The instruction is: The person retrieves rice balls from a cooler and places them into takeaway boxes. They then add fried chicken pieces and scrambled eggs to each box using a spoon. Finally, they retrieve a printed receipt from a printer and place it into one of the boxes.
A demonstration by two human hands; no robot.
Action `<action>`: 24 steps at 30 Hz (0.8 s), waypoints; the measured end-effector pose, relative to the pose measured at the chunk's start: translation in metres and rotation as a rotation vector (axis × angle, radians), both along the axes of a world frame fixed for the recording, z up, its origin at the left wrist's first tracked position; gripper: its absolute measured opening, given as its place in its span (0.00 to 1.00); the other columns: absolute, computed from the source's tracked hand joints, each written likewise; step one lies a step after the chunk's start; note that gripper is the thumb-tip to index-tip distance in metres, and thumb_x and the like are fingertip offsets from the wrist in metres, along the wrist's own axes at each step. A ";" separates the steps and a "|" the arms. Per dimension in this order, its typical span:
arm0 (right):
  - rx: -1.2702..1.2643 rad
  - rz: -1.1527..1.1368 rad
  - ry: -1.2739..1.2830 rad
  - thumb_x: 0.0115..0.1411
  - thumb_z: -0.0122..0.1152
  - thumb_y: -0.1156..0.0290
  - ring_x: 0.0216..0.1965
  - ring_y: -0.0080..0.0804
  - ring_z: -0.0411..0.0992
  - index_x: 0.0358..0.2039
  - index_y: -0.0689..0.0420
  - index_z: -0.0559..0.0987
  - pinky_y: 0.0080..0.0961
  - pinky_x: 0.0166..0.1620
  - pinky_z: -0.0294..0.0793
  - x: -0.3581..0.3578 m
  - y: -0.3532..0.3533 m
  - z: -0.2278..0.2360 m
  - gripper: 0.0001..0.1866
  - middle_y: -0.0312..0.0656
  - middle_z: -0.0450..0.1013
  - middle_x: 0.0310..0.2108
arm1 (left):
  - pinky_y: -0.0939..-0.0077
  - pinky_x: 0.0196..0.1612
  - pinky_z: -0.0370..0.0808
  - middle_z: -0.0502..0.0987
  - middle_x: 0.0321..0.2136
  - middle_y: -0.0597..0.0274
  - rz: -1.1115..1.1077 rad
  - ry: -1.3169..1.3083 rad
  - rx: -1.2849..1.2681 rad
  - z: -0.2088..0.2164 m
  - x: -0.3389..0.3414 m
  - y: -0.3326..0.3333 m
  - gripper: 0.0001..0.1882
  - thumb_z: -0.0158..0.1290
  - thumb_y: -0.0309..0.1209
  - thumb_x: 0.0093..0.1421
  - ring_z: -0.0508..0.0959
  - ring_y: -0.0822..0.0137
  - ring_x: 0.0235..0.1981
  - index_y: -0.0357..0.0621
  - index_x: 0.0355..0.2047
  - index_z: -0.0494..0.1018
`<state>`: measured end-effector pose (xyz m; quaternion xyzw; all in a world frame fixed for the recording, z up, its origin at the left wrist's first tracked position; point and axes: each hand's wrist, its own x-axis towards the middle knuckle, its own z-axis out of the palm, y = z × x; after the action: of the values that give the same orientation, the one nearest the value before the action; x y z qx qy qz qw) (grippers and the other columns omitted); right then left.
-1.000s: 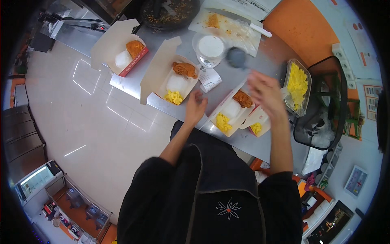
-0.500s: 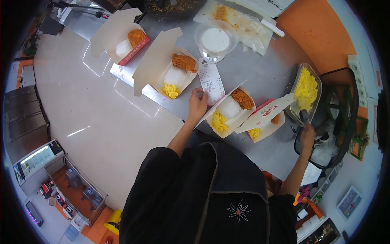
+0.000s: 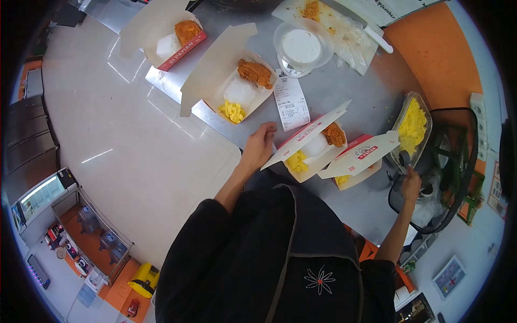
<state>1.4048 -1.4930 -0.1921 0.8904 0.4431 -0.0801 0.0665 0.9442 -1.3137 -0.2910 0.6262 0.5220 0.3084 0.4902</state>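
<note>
My right hand (image 3: 412,184) is closed around the handle of a dark spoon (image 3: 404,158), which rests at the near end of a clear tray of scrambled egg (image 3: 413,126). At the table edge my left hand (image 3: 259,146) has thumb and fingers apart, right beside the lid (image 3: 312,133) of a meal box. That box holds fried chicken (image 3: 334,134), white rice (image 3: 314,146) and egg (image 3: 296,161). Right of it stands another box with its lid (image 3: 360,155) partly lowered, hiding most of its food. A printed receipt (image 3: 291,102) lies beyond my left hand.
Two raised-lid boxes stand to the left: one with chicken, rice and egg (image 3: 232,111), the farther with chicken (image 3: 187,32) and rice. A clear bowl (image 3: 301,46) sits on a small scale. Behind are a cutting board (image 3: 293,9) and a knife (image 3: 378,40). A black-rimmed basket (image 3: 458,207) stands right.
The view has shifted, so the table items sit farther right. My left hand has come away from the receipt, and the nearer box's lid has tipped lower over its food.
</note>
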 end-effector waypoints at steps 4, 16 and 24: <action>0.063 -0.040 0.053 0.60 0.46 0.73 0.42 0.53 0.69 0.43 0.61 0.75 0.40 0.44 0.68 -0.008 -0.012 -0.004 0.13 0.56 0.71 0.38 | 0.73 0.32 0.74 0.78 0.32 0.52 -0.019 0.155 0.041 0.007 -0.061 -0.035 0.09 0.48 0.25 0.58 0.80 0.60 0.29 0.39 0.40 0.71; 0.201 -0.114 0.057 0.60 0.46 0.72 0.43 0.51 0.70 0.44 0.63 0.75 0.37 0.46 0.68 -0.030 -0.002 -0.007 0.14 0.57 0.72 0.38 | 0.51 0.63 0.41 0.46 0.63 0.47 -0.588 0.857 -0.611 -0.066 -0.241 -0.120 0.31 0.45 0.50 0.59 0.40 0.46 0.65 0.46 0.58 0.59; 0.116 -0.126 0.032 0.59 0.47 0.72 0.44 0.52 0.69 0.44 0.59 0.75 0.39 0.46 0.67 -0.037 -0.003 0.000 0.15 0.56 0.71 0.40 | 0.66 0.53 0.64 0.73 0.42 0.43 -0.012 0.465 -0.560 0.060 -0.229 -0.024 0.23 0.45 0.39 0.62 0.74 0.58 0.45 0.41 0.55 0.63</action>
<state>1.3675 -1.4964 -0.1926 0.9174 0.3913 -0.0724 0.0025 0.7154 -1.3381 -0.2313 0.5242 0.6800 -0.0002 0.5127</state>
